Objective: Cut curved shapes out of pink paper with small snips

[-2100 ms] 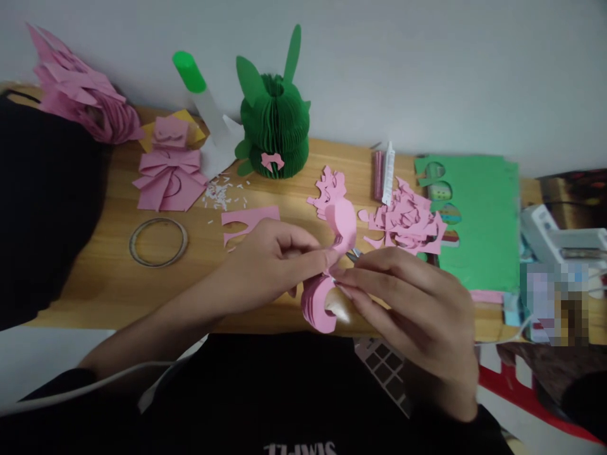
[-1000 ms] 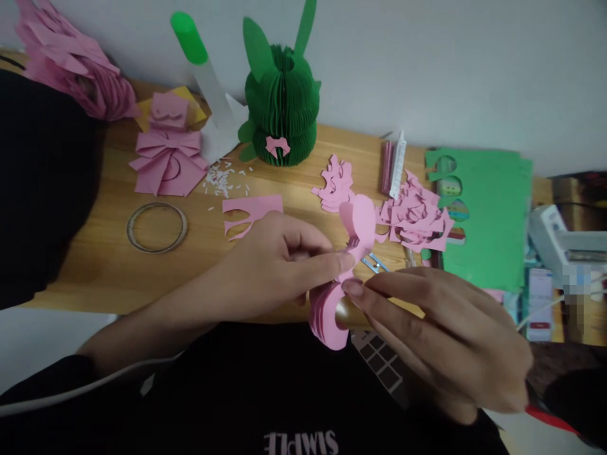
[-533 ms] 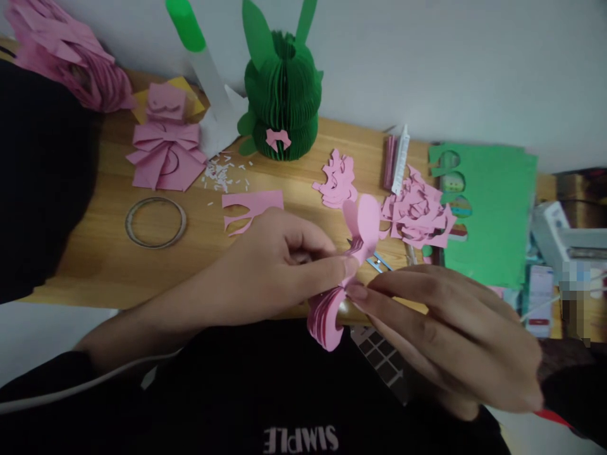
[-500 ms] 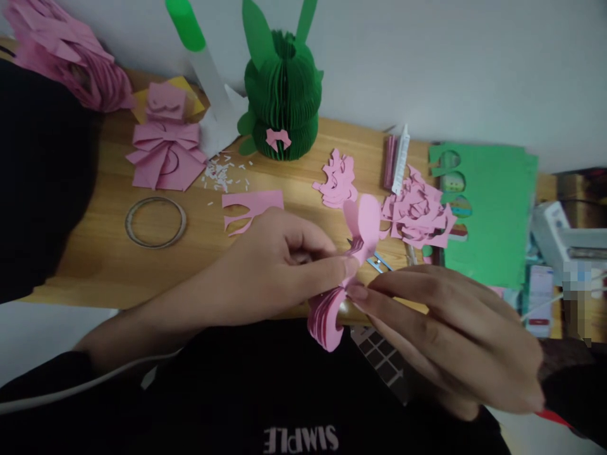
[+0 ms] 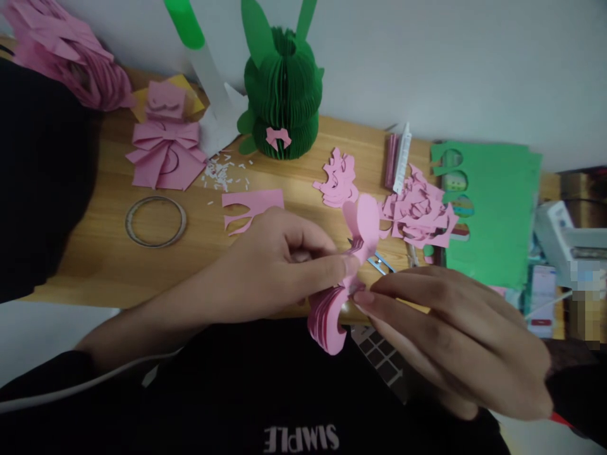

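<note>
My left hand (image 5: 270,272) is closed, pinching a stack of pink paper cutouts (image 5: 332,319) at its narrow middle. The stack's rounded lobes fan out above the thumb and curl below it. At the right edge of that middle, my right hand (image 5: 455,335) has its thumb and finger pressed together. A small pinkish bit shows at those fingertips, too small to name. Just behind the stack lies a blue-handled cutter (image 5: 380,262), partly hidden by the paper and my right hand.
A green honeycomb paper figure (image 5: 284,95) stands by the wall. Pink scraps (image 5: 420,212), pink cutouts (image 5: 337,180), a tape ring (image 5: 155,221), white bits (image 5: 222,174) and green sheets (image 5: 490,215) lie on the wooden table. A pink cut sheet (image 5: 251,202) sits beside my left hand.
My right hand has shifted slightly to the right, its fingertips drawing a little away from the pink stack's middle. My left hand keeps its hold in nearly the same place.
</note>
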{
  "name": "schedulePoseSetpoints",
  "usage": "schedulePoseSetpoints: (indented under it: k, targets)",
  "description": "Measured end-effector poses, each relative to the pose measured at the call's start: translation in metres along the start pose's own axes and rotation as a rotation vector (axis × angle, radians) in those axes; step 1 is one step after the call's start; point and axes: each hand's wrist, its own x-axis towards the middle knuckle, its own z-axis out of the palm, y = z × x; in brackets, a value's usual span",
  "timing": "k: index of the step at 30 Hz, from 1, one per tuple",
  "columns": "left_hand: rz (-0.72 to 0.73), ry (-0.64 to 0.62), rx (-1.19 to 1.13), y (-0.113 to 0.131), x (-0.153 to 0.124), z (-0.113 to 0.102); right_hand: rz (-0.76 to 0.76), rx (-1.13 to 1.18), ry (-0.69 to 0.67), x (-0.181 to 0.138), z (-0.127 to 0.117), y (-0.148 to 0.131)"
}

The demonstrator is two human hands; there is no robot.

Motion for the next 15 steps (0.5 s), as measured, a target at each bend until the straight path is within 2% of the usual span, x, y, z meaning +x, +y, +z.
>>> schedulePoseSetpoints:
  k: [6, 15]
  targets:
    - [0.000, -0.001, -0.028, 0.0008, 0.0001, -0.0006, 0.048, 0.033, -0.009, 0.0061, 0.0006, -0.0047]
    - [0.007, 0.006, -0.047, -0.0007, 0.0002, 0.0006, -0.012, 0.013, -0.074, 0.0045, -0.0017, 0.0003]
